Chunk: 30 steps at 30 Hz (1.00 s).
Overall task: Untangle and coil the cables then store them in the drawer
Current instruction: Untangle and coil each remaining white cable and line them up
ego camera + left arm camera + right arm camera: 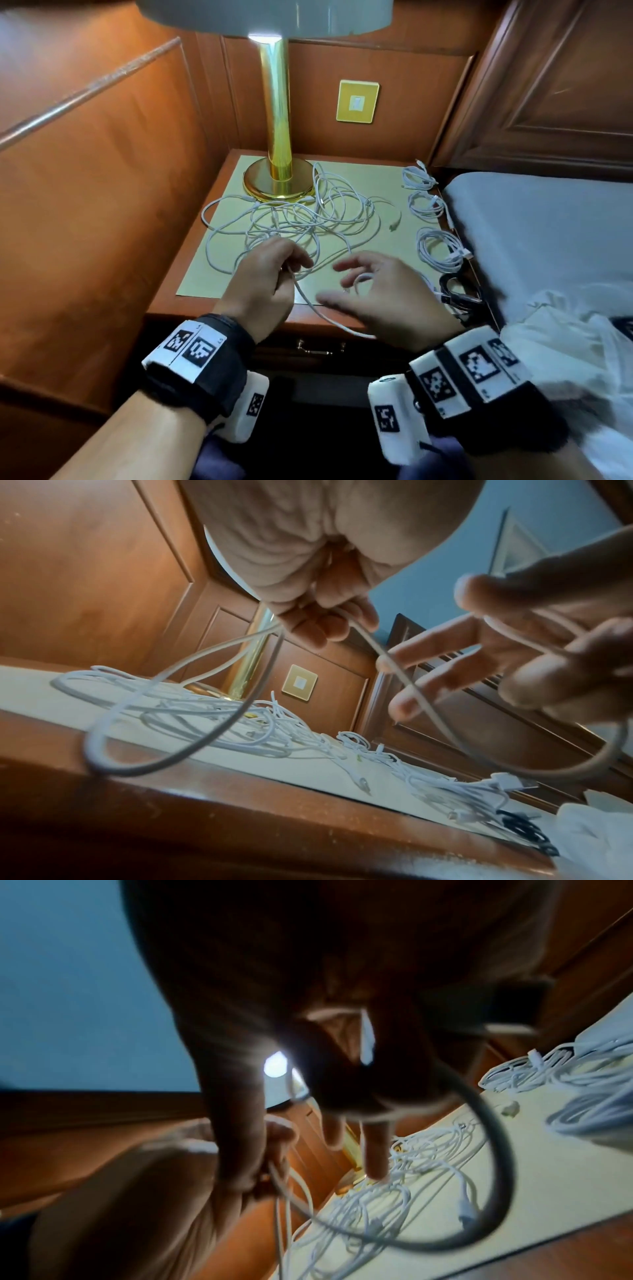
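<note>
A tangle of white cables (308, 212) lies on the pale mat (212, 274) of the wooden nightstand. My left hand (294, 267) hovers over the front of the mat and pinches one white cable (308, 303) between thumb and fingertips. That cable runs in a loop to my right hand (359, 281), just to the right, and is wound around its spread fingers. The left wrist view shows the pinch (325, 626) and the strand (404, 680) crossing the right hand's fingers (479, 653). Below the nightstand's front edge, the drawer (320, 347) is closed.
Three coiled white cables (442, 248) lie along the mat's right edge, with a black cable (459, 294) nearer the front. A brass lamp (277, 137) stands at the back of the mat. A bed (548, 222) adjoins on the right and wood panelling on the left.
</note>
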### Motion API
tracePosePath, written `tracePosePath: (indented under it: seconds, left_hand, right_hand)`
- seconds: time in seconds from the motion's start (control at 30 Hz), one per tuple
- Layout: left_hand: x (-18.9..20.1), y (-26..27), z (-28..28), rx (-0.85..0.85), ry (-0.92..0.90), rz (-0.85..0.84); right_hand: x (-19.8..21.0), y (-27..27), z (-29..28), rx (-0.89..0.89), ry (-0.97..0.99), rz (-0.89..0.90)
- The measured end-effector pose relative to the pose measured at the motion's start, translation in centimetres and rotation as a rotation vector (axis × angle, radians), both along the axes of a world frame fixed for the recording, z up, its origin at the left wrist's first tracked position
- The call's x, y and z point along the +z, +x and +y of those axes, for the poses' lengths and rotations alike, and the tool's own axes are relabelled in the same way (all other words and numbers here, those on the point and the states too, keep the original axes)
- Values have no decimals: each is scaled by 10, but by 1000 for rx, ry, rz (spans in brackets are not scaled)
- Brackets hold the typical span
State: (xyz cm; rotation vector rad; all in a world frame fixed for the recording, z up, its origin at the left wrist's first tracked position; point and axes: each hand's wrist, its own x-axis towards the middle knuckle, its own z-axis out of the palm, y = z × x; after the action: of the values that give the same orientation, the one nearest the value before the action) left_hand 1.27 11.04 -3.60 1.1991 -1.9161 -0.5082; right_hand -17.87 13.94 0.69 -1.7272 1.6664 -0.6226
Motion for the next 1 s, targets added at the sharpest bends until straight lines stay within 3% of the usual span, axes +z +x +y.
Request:
tracePosePath:
  seconds: [0.13, 0.27, 0.4, 0.53, 0.63, 0.73, 0.8, 1.0]
  left_hand:
    - [1, -4, -2, 25, -163, -48]
    - [-3, 4, -6, 121, -122, -172]
    - [-11, 18, -16, 416, -49, -210]
    - [-15, 34, -23, 601, -34, -242]
    - [-15, 44, -24, 712, 4, -222]
    - [-17, 50, -26, 704, 1, -145]
    - [-13, 49, -24, 682, -48, -68]
    - [16, 43, -2, 560, -172, 207]
  right_hand:
    - [-8, 10, 2, 238, 203, 136]
    - [-2, 10, 1, 117, 6, 7]
    - [13, 2, 0, -258, -289, -408]
    - [13, -11, -5, -582, -339, -850]
    - [12, -18, -8, -645, -307, -1036]
    - [14, -16, -7, -559, -280, -1181]
    - [16, -12, -5, -468, -249, -1115]
    - [-3, -3, -6, -208, -36, -267]
